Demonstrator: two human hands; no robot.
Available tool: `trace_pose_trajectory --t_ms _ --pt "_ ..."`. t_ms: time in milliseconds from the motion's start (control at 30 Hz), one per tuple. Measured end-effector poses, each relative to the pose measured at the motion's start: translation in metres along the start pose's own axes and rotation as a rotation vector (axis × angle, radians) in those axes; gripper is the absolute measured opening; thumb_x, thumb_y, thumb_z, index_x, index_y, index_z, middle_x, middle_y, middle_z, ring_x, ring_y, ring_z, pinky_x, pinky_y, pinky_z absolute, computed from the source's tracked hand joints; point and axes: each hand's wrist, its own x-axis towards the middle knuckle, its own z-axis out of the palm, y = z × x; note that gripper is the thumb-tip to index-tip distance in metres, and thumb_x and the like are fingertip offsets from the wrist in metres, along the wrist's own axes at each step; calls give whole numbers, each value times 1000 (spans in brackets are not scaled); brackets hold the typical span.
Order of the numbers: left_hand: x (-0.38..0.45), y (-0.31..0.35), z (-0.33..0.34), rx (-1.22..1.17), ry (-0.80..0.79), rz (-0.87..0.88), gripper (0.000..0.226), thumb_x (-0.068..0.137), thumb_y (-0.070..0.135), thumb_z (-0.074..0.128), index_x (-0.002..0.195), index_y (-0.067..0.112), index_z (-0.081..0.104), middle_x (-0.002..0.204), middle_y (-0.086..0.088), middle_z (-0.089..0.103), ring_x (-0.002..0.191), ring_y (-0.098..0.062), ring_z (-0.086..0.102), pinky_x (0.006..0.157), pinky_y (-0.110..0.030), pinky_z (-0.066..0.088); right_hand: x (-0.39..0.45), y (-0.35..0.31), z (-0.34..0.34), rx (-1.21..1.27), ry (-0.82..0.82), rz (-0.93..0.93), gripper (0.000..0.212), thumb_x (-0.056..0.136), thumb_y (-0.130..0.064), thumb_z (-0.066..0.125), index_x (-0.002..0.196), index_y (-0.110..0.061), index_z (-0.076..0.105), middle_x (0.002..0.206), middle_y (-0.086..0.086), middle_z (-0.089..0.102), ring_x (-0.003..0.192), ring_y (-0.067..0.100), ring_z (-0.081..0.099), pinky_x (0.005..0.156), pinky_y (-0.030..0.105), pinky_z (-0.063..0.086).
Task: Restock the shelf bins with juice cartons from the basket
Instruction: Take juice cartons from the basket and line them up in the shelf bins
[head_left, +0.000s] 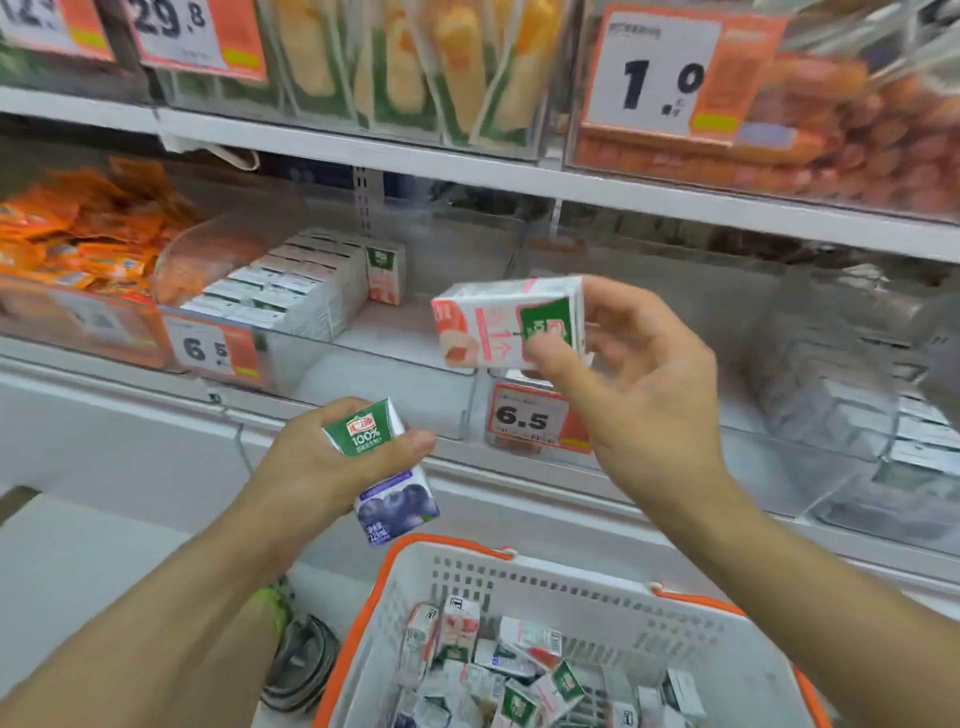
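Note:
My left hand (317, 460) grips a small blueberry juice carton (387, 493) with a green top, held low in front of the shelf edge. Higher up, my right hand (628, 374) pinches a pink peach juice carton (488, 325) lying sideways, in front of the middle clear shelf bin (405, 332). That bin holds rows of cartons (291, 291) on its left and one upright peach carton (385, 273) at the back. Below, a white basket with an orange rim (457, 551) holds several loose cartons (498, 660).
A bin of orange snack packs (78, 234) stands at the left, and a clear bin of pale cartons (852, 384) at the right. Price tags reading 6.5 (524, 418) hang on the bin fronts. The upper shelf (519, 176) carries corn packs and sausages.

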Motion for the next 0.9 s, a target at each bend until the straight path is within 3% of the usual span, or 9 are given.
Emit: trace_pose_trajectory --t_ms 100,200,300,400,467,600,733,833,900 --pt "11 -12 -33 46 107 -15 63 58 53 89 87 3 66 75 -21 69 57 -19 58 56 -28 40 54 10 54 -199 -41 -135 41 79 -10 80 113 -15 58 103 -3 68 93 10 68 76 22 56" --pt "21 -26 -50 42 109 -48 56 71 54 81 87 3 65 57 -4 63 48 -13 51 49 -24 41 111 44 107 -537 -115 -182 27 76 -18 78 97 -17 61 95 -7 67 90 11 63 80 26 52" --pt "36 -41 -60 33 135 -64 33 85 35 72 91 4 64 51 7 62 40 -4 51 44 -12 39 169 91 150 -735 -174 -54 23 79 -15 76 99 -14 65 104 2 67 98 19 62 82 25 48" --pt "51 -56 -70 6 117 -112 20 90 23 69 100 8 62 57 6 66 41 -3 54 46 -15 44 219 143 182 -874 -264 91 28 78 -5 76 104 -11 69 115 9 68 110 25 63 97 33 50" --pt "58 -64 -74 -2 95 -128 18 90 21 68 103 11 61 60 5 67 42 -3 55 47 -16 45 236 171 197 -901 -216 120 29 73 -4 79 100 -13 71 114 8 69 112 26 62 98 35 50" --pt "61 -74 -75 29 37 -104 16 91 22 68 99 12 59 57 5 68 41 -5 56 47 -16 43 242 197 211 -841 -92 94 27 79 -3 76 104 -12 74 116 5 70 109 20 65 97 21 46" --pt "59 -72 -75 48 16 -90 16 85 19 75 97 16 65 68 2 72 50 -4 60 50 -19 44 236 193 204 -780 -150 181 43 85 -15 73 128 -13 63 128 4 62 113 16 60 78 6 40" --pt "51 -60 -71 44 -13 -57 19 83 20 77 100 21 68 79 -1 75 61 -7 63 54 -24 49 220 158 185 -861 -183 173 50 86 -9 66 135 -15 56 135 10 51 114 23 59 93 19 48" --pt "46 -48 -66 43 -80 -17 20 84 20 76 103 20 69 85 -5 74 68 -12 64 58 -26 53 191 120 166 -734 -302 81 34 85 -3 62 117 -13 67 115 10 65 99 22 65 92 31 53"
